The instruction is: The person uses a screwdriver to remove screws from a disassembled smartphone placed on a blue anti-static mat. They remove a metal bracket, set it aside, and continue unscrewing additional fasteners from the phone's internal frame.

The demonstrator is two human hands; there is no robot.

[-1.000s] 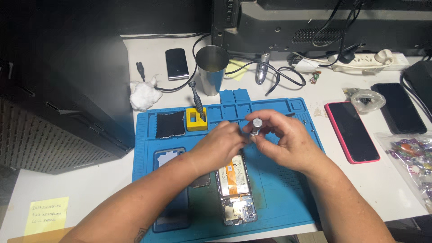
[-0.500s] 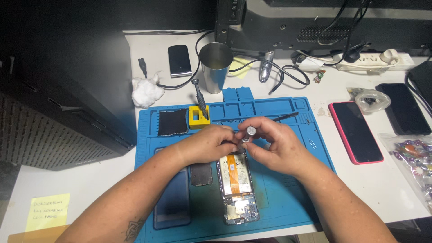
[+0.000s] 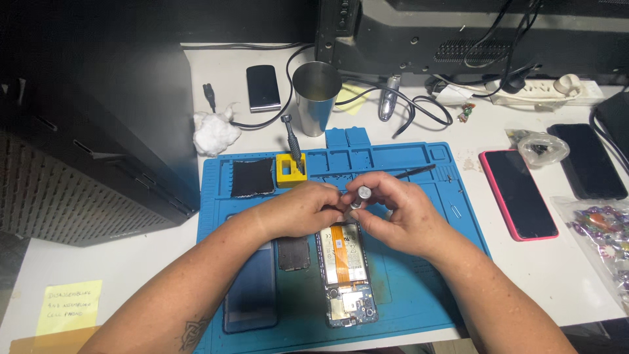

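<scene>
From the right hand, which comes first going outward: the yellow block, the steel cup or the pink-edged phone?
From the right hand:
1. Yellow block, up-left on the blue mat.
2. Pink-edged phone, off to its right.
3. Steel cup, beyond the mat.

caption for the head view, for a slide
Both hands, left hand and right hand, hold a small screwdriver over an opened phone on a blue mat.

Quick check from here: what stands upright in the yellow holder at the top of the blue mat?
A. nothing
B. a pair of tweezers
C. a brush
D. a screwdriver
D: a dark-handled screwdriver stands with its tip in the yellow holder, leaning slightly left, on the blue mat near the steel cup.
</scene>
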